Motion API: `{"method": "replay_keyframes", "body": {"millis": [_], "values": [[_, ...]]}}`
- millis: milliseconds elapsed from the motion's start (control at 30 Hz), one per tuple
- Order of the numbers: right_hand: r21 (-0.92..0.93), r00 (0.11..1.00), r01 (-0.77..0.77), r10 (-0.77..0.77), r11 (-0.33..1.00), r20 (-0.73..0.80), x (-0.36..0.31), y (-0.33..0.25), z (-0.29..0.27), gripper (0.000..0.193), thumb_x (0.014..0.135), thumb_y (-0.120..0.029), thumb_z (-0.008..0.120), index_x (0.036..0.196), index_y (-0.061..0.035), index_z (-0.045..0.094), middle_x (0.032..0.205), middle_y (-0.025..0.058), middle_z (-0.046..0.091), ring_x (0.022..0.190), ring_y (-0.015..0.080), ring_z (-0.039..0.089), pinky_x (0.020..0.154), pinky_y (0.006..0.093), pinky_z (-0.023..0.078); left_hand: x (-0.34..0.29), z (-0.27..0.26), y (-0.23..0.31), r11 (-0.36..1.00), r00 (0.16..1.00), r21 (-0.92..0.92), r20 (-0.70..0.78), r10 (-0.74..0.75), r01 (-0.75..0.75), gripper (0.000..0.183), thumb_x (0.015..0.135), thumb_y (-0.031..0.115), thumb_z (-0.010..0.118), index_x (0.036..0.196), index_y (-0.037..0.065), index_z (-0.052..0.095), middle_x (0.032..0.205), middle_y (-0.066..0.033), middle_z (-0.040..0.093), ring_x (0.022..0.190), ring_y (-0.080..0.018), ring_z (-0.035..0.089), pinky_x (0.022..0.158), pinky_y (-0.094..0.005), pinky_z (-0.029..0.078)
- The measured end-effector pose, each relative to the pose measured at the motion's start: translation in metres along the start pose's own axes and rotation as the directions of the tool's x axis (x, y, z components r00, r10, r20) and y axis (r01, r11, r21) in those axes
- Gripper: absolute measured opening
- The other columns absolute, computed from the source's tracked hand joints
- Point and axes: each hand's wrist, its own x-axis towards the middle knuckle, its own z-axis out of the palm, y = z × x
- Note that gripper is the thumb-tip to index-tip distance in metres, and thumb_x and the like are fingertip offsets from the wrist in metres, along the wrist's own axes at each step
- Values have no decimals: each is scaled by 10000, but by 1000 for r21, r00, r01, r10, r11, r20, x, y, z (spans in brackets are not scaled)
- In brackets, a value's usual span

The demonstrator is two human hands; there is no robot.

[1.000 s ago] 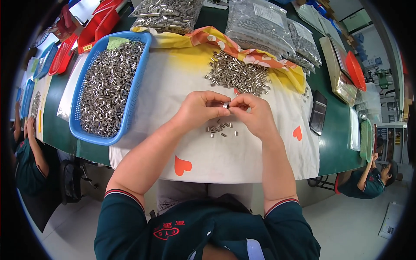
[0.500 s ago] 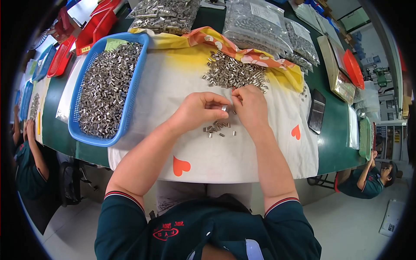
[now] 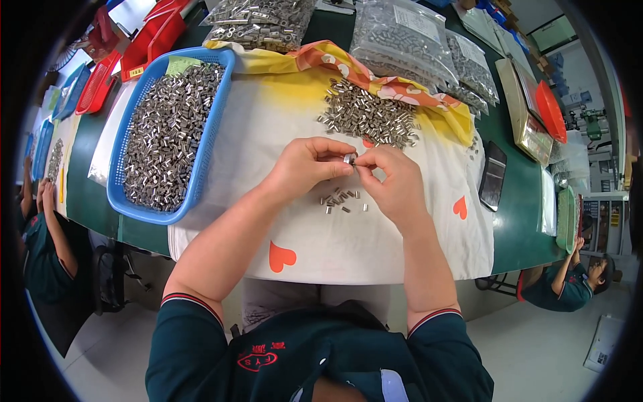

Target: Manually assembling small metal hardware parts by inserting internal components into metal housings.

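Observation:
Between thumb and fingers, my left hand [image 3: 305, 167] pinches a small shiny metal sleeve [image 3: 349, 159]. The fingertips of my right hand [image 3: 392, 177] are closed at the sleeve's right side; whether a second piece sits in them is hidden. Below the hands, several loose metal sleeves [image 3: 340, 198] are scattered on the white cloth [image 3: 375, 248]. A larger heap of metal sleeves [image 3: 368, 114] lies beyond my right hand, against the folded yellow and orange edge of the cloth.
At the left stands a blue basket [image 3: 194, 181] full of metal sleeves. Plastic bags [image 3: 398, 43] of metal parts line the back. A black phone [image 3: 493, 175] lies at the right on the green table [image 3: 519, 231]. Co-workers sit at both sides.
My right hand has come back from the edge of the heap to meet the fingertips of my left hand at the sleeve. My left hand has barely moved.

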Motion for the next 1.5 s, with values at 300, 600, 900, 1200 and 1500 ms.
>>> {"method": "replay_keyframes", "body": {"millis": [300,600,900,1200,1500], "values": [[-79,999,10,-7,997,35,-2,4,3,71,668,-11,615,703,-17,554,669,70,563,624,212,543,580,304,449,-1,2,2,968,997,249,-67,-22,38,275,724,62,690,981,-9,621,817,-25,629,717,-58,556,650,-197,463],[171,846,-484,409,858,342,9,19,-23,111,700,-35,641,799,-5,599,722,4,575,666,70,518,611,213,432,-1,4,7,990,992,126,100,-73,60,283,718,42,693,988,-1,620,789,3,601,701,-46,533,640,-186,458],[-276,905,-27,141,961,401,-1,18,-14,149,713,-96,547,826,-27,615,754,125,595,712,279,557,640,341,442,-8,8,3,976,986,211,149,-77,45,281,721,39,688,986,-13,613,835,-35,624,740,-53,553,660,-199,469],[-212,982,-148,168,966,81,9,35,-13,101,723,-84,561,789,-51,629,738,94,577,746,258,550,669,360,435,-10,11,13,967,948,235,275,-162,97,288,718,41,690,990,-6,607,809,-26,625,721,-62,568,649,-208,472],[-496,999,34,-23,868,29,12,42,1,97,721,-78,592,811,-66,628,783,79,570,784,242,541,717,337,438,-6,6,9,966,984,-193,90,-156,170,255,776,29,620,1027,9,577,864,-27,617,738,-80,573,662,-219,470]]}}
